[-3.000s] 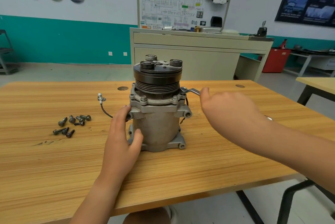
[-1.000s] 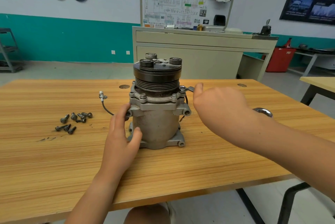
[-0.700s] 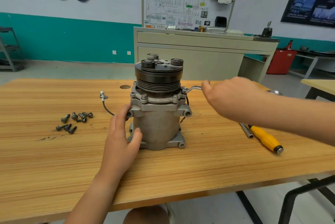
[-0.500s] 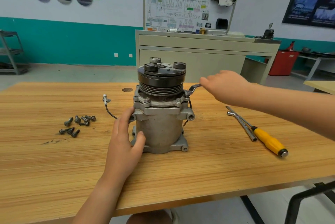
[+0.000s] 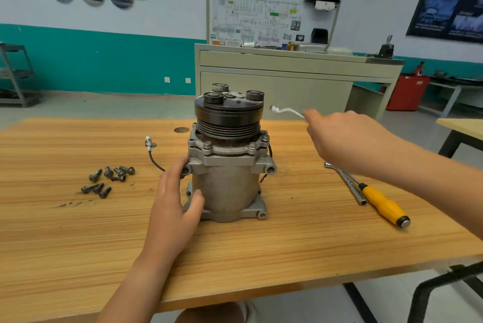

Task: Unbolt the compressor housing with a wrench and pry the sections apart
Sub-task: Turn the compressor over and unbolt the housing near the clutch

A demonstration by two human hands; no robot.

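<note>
the compressor (image 5: 227, 178) stands upright mid-way across the wooden table (image 5: 78, 244), pulley end up. the left hand (image 5: 173, 207) wraps its side, fingers and thumb curved against the housing. the right hand (image 5: 337, 137), fingers closed round the handle, holds the wrench (image 5: 286, 111) in the air beside the pulley, clear of the flange bolts. loose bolts (image 5: 109, 178) lie to the left, a yellow-handled screwdriver (image 5: 384, 202) to the right.

Left hand (image 5: 175, 199) cupping the side of the compressor (image 5: 230, 186), thumb pressed forward, forearm reaching in from below, right hand (image 5: 339, 137) up in the air, fingers pinching the wrench (image 5: 286, 110), arm stretched in from the right
</note>
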